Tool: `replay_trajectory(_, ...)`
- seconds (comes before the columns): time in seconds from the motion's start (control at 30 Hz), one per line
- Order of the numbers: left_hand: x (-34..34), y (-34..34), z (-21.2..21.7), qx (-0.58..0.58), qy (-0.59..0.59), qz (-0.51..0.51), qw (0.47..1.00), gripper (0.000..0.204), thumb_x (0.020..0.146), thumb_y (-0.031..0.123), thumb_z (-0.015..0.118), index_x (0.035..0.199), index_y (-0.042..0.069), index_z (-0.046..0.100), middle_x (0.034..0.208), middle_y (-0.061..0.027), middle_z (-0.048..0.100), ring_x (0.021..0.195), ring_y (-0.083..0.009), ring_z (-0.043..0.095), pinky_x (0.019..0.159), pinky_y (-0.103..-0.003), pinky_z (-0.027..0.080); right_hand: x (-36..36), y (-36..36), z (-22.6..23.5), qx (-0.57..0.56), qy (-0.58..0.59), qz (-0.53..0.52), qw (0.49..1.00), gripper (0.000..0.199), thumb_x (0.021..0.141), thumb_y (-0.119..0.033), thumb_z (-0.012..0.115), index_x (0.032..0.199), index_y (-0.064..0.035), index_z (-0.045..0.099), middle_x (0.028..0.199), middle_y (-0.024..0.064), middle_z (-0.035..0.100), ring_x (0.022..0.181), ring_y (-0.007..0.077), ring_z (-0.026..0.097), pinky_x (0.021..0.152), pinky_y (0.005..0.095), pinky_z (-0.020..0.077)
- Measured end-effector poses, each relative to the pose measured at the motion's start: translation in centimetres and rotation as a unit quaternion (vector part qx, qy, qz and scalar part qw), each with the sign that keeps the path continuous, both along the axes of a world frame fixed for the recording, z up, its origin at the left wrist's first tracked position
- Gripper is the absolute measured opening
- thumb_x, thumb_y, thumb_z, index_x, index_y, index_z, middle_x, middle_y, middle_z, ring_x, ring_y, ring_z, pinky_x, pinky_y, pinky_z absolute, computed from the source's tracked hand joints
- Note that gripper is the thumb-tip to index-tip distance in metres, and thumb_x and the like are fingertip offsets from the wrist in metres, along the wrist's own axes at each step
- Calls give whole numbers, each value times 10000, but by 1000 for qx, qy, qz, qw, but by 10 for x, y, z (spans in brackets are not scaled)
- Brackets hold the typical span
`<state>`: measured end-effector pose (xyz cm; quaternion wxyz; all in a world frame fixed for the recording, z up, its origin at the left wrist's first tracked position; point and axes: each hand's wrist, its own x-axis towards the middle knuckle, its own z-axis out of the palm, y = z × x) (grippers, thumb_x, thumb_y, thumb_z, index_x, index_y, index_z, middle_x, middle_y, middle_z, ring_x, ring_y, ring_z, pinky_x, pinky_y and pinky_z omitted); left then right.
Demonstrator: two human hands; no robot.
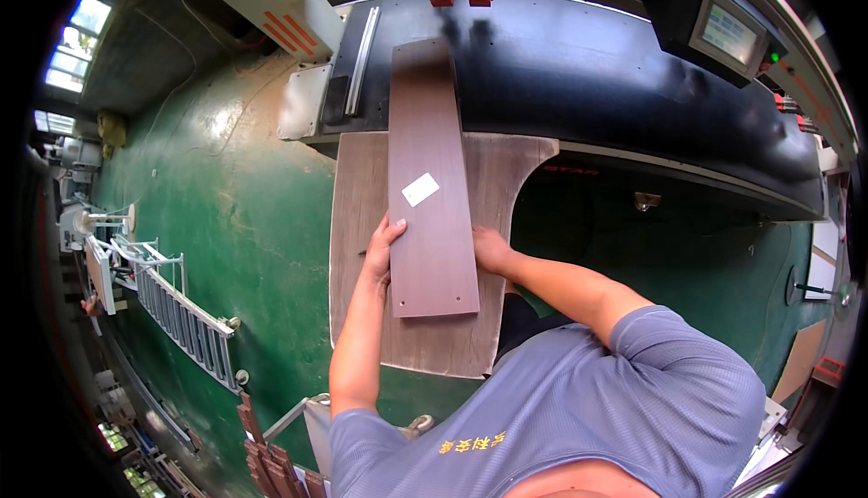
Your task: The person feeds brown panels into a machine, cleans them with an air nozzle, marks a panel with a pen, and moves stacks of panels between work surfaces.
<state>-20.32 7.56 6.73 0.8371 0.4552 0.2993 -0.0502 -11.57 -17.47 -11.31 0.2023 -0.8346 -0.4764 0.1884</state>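
Note:
A long brown wood-grain panel (432, 245) with a white label (420, 189) lies lengthwise in front of me, small holes near its close end. My left hand (383, 246) grips its left edge, thumb on top and the other fingers hidden below. At the right edge, my right hand (489, 249) is closed against the panel, its fingertips out of sight. Beneath the panel is a worn wooden support board (362, 195) with a curved right side. The panel's far end reaches over the black machine bed (579, 68).
Above the bed spans a white machine beam (298, 18), with a control screen (728, 32) at the right. A metal guide rail (363, 59) lies left of the panel. On the green floor stand a roller conveyor (185, 326) at left and stacked brown strips (271, 462) near my left elbow.

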Motion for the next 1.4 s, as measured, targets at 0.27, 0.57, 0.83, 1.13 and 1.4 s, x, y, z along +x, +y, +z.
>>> replay_trajectory(0.27, 19, 47, -15, 254, 162, -102, 948, 1037, 924, 295, 806, 1690, -21, 183, 1661, -265, 381, 1483, -357, 462, 1215, -477, 394, 123, -327, 180, -170, 156, -275, 933, 178, 839, -153, 679, 987, -56, 690, 933, 187, 723, 918, 393, 719, 811, 495, 562)
replay_trajectory(0.57, 131, -34, -69, 671, 329, -45, 662, 1175, 824, 646, 818, 1714, 181, 208, 1729, -237, 232, 1572, -470, 279, 1210, -737, 245, 181, -410, 326, 377, 272, -526, 712, 357, 1130, -349, 539, 986, -31, 614, 689, -18, 507, 537, 58, 485, 511, 237, 448)
replay_trajectory(0.83, 168, -59, -40, 633, 413, -145, 638, 1425, 669, 669, 909, 1735, 266, 54, 1775, -267, -12, 1595, -571, 105, 1204, -795, 169, 244, -437, 315, 324, 232, -508, 763, 336, 1107, -310, 596, 917, -34, 623, 637, -61, 451, 538, 30, 395, 491, 250, 323)
replay_trajectory(1.13, 163, -122, -54, 735, 342, -152, 565, 1276, 705, 753, 838, 1711, 248, 239, 1723, -320, 197, 1530, -568, 287, 1196, -710, 287, 256, -437, 306, 356, 237, -508, 748, 320, 1106, -269, 596, 902, -24, 626, 629, -57, 444, 541, 36, 381, 500, 272, 315)
replay_trajectory(1.4, 227, -239, -63, 785, 251, -172, 540, 1231, 704, 721, 853, 1688, 211, 317, 1716, -324, 195, 1513, -564, 275, 1206, -694, 238, 250, -424, 309, 354, 233, -536, 730, 319, 1105, -267, 594, 903, -23, 632, 624, -50, 457, 536, 37, 398, 498, 272, 319)
